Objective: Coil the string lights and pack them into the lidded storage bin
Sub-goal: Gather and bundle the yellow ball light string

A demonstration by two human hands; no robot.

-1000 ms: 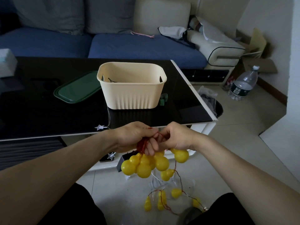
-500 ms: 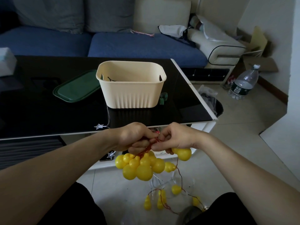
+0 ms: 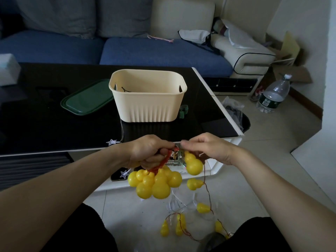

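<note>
Where the two hands meet just off the near edge of the glossy black coffee table [image 3: 54,113], the string of yellow gourd-shaped plastic lights on thin red wire [image 3: 156,182] is partly gathered. The left hand [image 3: 147,151] is curled round the bunched red wire, and a tight cluster of gourds hangs straight down below it. The right hand [image 3: 209,148] pinches the wire just to the right, thumb and forefinger closed on it, with one gourd directly beneath. From there the loose remainder trails down and to the right onto the pale tiled floor [image 3: 254,160], its long axis running near-vertical, ending in scattered gourds between the person's knees. The cream ribbed plastic storage bin [image 3: 148,104] stands upright and open on the table, far of the hands, with a dark cord visible inside. Its dark green flat lid [image 3: 85,98] lies on the table, touching or just beside the bin's left side. A small green object [image 3: 182,111] sits at the bin's right. White star-shaped lights [image 3: 111,142] hang over the table's near edge. A clear plastic water bottle [image 3: 273,95] stands on the floor at far right, beside the blue sofa [image 3: 154,51].
</note>
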